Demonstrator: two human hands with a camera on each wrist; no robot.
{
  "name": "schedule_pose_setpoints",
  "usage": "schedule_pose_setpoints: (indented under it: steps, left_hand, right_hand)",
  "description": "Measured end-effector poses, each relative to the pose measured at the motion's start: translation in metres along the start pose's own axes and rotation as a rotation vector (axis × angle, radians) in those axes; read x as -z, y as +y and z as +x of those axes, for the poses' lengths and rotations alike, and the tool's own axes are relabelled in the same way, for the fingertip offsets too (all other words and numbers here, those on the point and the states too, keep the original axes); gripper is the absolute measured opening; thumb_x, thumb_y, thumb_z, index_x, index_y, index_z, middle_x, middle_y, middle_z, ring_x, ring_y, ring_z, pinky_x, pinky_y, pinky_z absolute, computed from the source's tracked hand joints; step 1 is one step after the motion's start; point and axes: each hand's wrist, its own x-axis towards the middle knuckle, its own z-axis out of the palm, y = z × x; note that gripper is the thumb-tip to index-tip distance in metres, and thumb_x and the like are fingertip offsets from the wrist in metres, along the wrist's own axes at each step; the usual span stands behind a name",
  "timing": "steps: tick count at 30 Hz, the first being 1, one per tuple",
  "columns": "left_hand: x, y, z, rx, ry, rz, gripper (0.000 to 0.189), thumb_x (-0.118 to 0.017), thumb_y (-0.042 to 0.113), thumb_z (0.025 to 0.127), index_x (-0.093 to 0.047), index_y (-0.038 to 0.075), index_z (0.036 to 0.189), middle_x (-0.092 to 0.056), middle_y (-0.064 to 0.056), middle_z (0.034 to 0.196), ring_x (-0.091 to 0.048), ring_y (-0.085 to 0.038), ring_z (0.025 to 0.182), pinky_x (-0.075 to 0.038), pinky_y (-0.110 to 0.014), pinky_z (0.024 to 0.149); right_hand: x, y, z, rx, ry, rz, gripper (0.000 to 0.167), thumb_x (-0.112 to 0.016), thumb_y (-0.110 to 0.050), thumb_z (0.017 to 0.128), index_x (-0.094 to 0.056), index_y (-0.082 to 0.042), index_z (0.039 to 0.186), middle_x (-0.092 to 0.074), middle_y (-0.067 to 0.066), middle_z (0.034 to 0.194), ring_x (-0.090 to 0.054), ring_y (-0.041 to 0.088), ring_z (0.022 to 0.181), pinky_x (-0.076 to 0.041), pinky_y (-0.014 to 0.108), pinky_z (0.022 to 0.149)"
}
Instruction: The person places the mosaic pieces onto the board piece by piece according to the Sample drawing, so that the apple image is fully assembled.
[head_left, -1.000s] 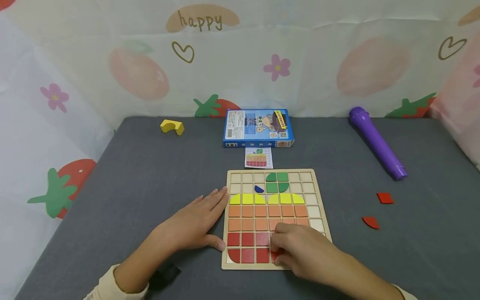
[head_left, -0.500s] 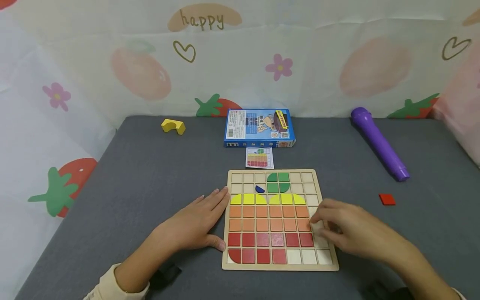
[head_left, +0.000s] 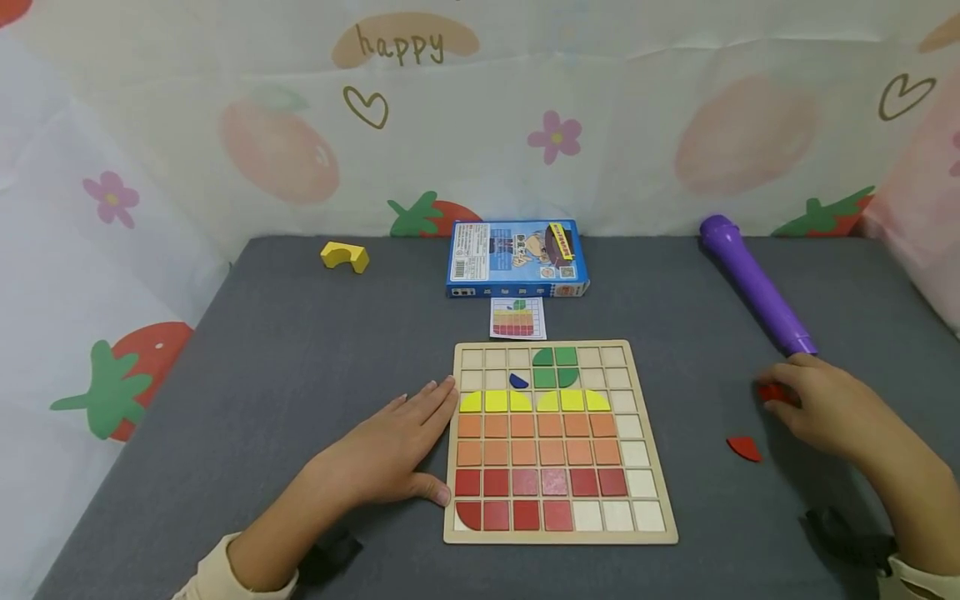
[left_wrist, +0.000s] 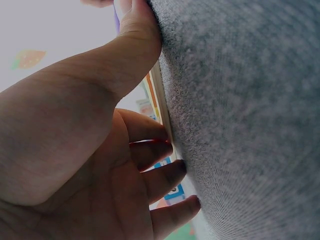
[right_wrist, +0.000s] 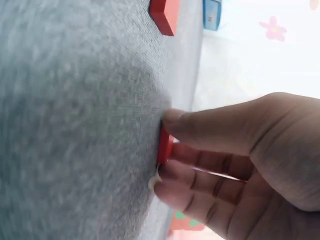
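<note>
My left hand (head_left: pixel 386 446) lies flat with its fingers straight, touching the left edge of the wooden grid board (head_left: pixel 448 467). At the right, my right hand (head_left: pixel 832 404) pinches a red square tile (right_wrist: pixel 166 142) on the cloth between thumb and fingers. In the head view the hand partly covers this tile. A red quarter-round tile (head_left: pixel 744 448) lies nearer, apart from the hand. The board carries green, yellow, orange and red tiles in rows, with a small dark blue piece (head_left: pixel 518 381) near the top. Bare cells show in its bottom row, right column and top rows.
Behind the board lie a small printed pattern card (head_left: pixel 517 318) and a blue box (head_left: pixel 517 258). A purple microphone-shaped tube (head_left: pixel 757 283) lies just beyond the right hand. Far left sits a yellow arch block (head_left: pixel 345 257). A printed cloth (head_left: pixel 600 167) hangs behind the grey table.
My right hand has moved from the board's lower rows out to the right, onto the red square tile. The left hand has stayed at the board's edge.
</note>
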Motion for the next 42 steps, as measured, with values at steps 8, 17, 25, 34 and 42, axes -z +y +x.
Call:
schedule_pose_setpoints:
  steps: [8, 17, 25, 34, 42]
  left_hand:
    - [-0.002, 0.0, 0.002, 0.009, -0.005, 0.011, 0.113, -0.074, 0.06, 0.081, -0.016, 0.004, 0.161, -0.009, -0.011, 0.167, -0.014, -0.031, 0.151, -0.02, -0.055, 0.117]
    - [-0.001, 0.001, 0.002, 0.009, 0.001, 0.013, 0.113, -0.074, 0.06, 0.08, -0.017, 0.004, 0.16, -0.01, -0.012, 0.167, -0.014, -0.032, 0.151, -0.021, -0.056, 0.117]
    - [-0.001, 0.001, 0.001, 0.003, 0.008, 0.015, 0.113, -0.074, 0.06, 0.081, -0.017, 0.002, 0.16, -0.011, -0.013, 0.167, -0.015, -0.033, 0.151, -0.021, -0.056, 0.116]
    - [-0.002, 0.001, 0.002, 0.018, -0.001, 0.028, 0.114, -0.073, 0.062, 0.08, -0.017, 0.004, 0.16, -0.011, -0.012, 0.167, -0.014, -0.032, 0.151, -0.021, -0.055, 0.117]
    - [-0.002, 0.0, 0.001, 0.019, -0.008, 0.018, 0.113, -0.074, 0.06, 0.081, -0.016, 0.004, 0.16, -0.01, -0.012, 0.167, -0.013, -0.031, 0.151, -0.02, -0.055, 0.117]
  right_hand:
    - [0.0, -0.004, 0.0, 0.041, 0.021, 0.014, 0.025, -0.082, -0.005, 0.079, -0.073, 0.0, 0.102, -0.062, 0.008, 0.09, -0.057, 0.019, 0.074, -0.047, 0.043, 0.062]
    - [0.001, -0.025, 0.002, 0.111, 0.049, 0.017, 0.025, -0.083, -0.008, 0.078, -0.073, -0.003, 0.101, -0.058, 0.001, 0.087, -0.048, 0.014, 0.07, -0.042, 0.037, 0.06]
    - [-0.001, -0.056, 0.002, 0.209, 0.082, 0.033, 0.023, -0.082, -0.007, 0.079, -0.071, -0.01, 0.098, -0.056, -0.004, 0.089, -0.048, 0.01, 0.073, -0.043, 0.031, 0.059]
    - [-0.003, -0.081, 0.0, 0.24, 0.074, 0.068, 0.024, -0.083, -0.006, 0.079, -0.072, -0.013, 0.098, -0.056, -0.007, 0.092, -0.053, 0.009, 0.075, -0.048, 0.031, 0.062]
    - [-0.01, -0.096, 0.001, 0.317, 0.08, 0.111, 0.024, -0.082, -0.003, 0.079, -0.07, -0.016, 0.096, -0.056, -0.01, 0.093, -0.053, 0.005, 0.072, -0.048, 0.026, 0.059]
